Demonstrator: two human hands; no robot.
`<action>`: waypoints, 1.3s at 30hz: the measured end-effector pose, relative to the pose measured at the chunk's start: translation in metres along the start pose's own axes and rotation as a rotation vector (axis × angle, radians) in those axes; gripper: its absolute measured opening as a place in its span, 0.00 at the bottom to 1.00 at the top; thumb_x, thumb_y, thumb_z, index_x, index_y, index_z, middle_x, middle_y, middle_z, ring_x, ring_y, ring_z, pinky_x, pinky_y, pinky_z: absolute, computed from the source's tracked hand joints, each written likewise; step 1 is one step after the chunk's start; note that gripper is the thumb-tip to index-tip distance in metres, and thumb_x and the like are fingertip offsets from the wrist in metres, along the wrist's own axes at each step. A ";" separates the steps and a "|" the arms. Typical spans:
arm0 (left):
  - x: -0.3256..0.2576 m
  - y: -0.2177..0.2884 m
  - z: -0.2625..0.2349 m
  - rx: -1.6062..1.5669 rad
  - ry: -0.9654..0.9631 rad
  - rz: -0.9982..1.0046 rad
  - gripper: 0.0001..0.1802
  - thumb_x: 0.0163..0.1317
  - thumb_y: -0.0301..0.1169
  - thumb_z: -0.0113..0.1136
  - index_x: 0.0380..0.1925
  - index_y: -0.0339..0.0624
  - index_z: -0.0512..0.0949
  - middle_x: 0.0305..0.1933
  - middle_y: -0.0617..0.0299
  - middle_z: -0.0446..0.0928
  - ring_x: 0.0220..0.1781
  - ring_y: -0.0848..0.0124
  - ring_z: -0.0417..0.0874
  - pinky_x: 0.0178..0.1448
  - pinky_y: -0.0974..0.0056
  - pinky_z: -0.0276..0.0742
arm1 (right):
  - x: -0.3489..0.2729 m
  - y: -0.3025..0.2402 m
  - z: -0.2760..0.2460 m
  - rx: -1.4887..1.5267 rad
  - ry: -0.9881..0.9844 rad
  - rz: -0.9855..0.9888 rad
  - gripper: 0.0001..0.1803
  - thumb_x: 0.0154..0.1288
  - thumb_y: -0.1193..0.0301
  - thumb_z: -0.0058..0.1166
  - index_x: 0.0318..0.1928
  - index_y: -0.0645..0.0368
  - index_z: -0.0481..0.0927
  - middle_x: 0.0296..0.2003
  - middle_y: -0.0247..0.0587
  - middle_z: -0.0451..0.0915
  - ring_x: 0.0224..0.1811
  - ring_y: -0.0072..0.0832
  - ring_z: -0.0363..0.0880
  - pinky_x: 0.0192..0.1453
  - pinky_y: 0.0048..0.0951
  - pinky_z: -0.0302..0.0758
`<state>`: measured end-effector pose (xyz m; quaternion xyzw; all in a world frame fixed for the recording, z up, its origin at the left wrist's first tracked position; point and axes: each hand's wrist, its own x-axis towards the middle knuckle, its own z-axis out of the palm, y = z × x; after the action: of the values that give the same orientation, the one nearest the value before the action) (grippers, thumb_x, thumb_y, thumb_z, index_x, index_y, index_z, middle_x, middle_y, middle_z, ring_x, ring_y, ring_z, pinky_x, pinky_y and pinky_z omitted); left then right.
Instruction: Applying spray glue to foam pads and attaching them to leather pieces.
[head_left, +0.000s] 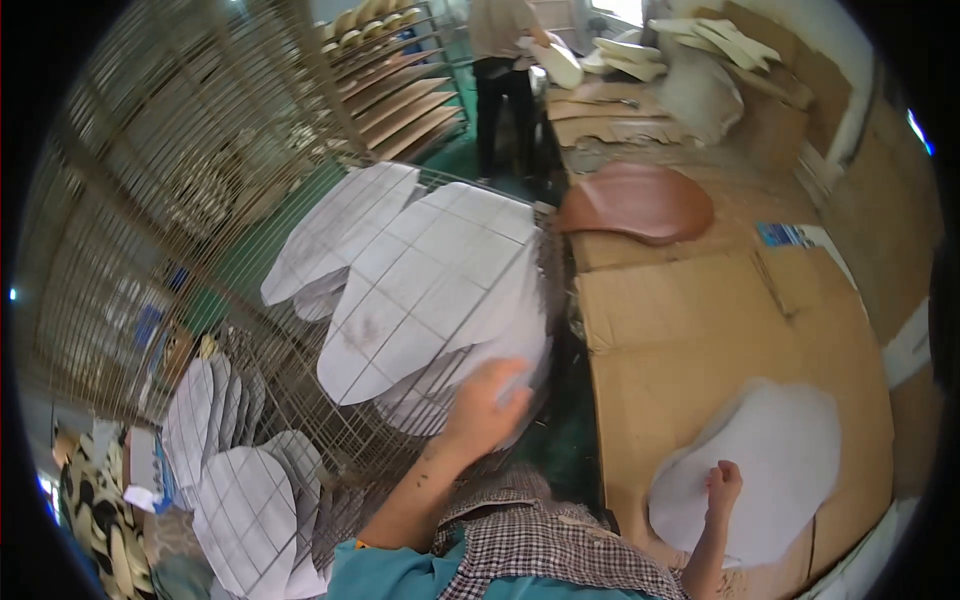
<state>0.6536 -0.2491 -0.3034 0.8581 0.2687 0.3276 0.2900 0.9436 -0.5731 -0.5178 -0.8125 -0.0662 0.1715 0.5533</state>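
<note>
My left hand [487,402] is at the near right edge of a stack of white shaped sheets [430,270] on a wire rack. Its fingers are bent and blurred by motion, and whether they grip a sheet cannot be made out. To the right, my right hand [724,490] hovers over or rests on a pale rounded sheet [780,460] lying on a cardboard-covered table [690,350]. The fingers of this hand are curled in, with nothing visible in them.
A wire mesh rack panel [140,190] rises on the left, with more white sheets [245,510] low down. A brown curved leather-like piece [640,203] lies farther along the table. Beyond stands a person [505,80] beside a shelf rack [400,110].
</note>
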 end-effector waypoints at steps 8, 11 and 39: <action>-0.074 -0.039 -0.067 0.798 0.534 -0.045 0.18 0.49 0.22 0.55 0.44 0.35 0.71 0.47 0.49 0.72 0.57 0.47 0.66 0.60 0.49 0.59 | 0.030 -0.110 0.137 0.340 -0.196 -0.227 0.11 0.64 0.68 0.49 0.42 0.63 0.74 0.32 0.34 0.75 0.36 0.19 0.71 0.39 0.21 0.69; -0.117 -0.041 -0.080 0.954 0.514 -0.168 0.19 0.52 0.25 0.54 0.47 0.33 0.70 0.50 0.48 0.71 0.59 0.47 0.64 0.61 0.47 0.57 | 0.058 -0.183 0.229 0.362 -0.319 -0.432 0.16 0.67 0.67 0.44 0.50 0.65 0.71 0.46 0.40 0.74 0.49 0.26 0.70 0.54 0.26 0.66; -0.082 -0.124 -0.043 1.191 0.540 -0.490 0.13 0.64 0.29 0.46 0.41 0.31 0.76 0.32 0.48 0.76 0.29 0.55 0.75 0.32 0.58 0.71 | 0.160 -0.303 0.527 0.278 -0.222 -0.552 0.30 0.64 0.55 0.41 0.60 0.63 0.61 0.54 0.61 0.68 0.55 0.49 0.67 0.59 0.38 0.64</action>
<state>0.5364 -0.2030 -0.3936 0.6742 0.6512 0.2515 -0.2410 0.9320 0.0509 -0.4451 -0.6571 -0.3197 0.1100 0.6738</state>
